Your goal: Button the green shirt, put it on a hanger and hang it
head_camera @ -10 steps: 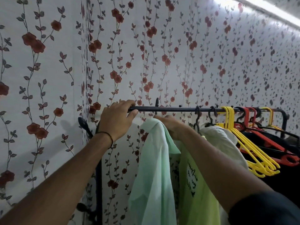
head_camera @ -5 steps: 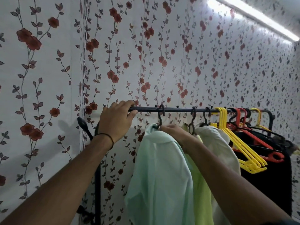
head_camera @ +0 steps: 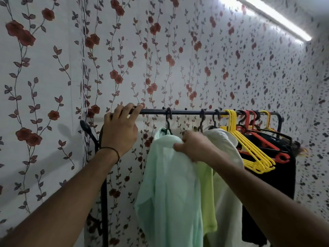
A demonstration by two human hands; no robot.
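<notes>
The pale green shirt [head_camera: 169, 184] hangs from a black hanger hook [head_camera: 168, 120] on the black clothes rail [head_camera: 187, 111]. My right hand [head_camera: 194, 146] pinches the shirt's fabric at its right shoulder, just below the rail. My left hand [head_camera: 121, 129] grips the rail's left end, fingers curled over the bar. The hanger's body is hidden under the shirt.
Right of the green shirt hang a lime-yellow garment [head_camera: 207, 198] and a whitish one [head_camera: 226, 175]. Further right are several empty yellow hangers [head_camera: 249, 150], red hangers [head_camera: 263, 143] and black clothing [head_camera: 277, 175]. The flowered wall stands close behind the rail.
The hanger hook has come onto the rail and the shirt now hangs lower and fuller. My right hand dropped from the hook to the shirt's shoulder. The left hand kept its hold.
</notes>
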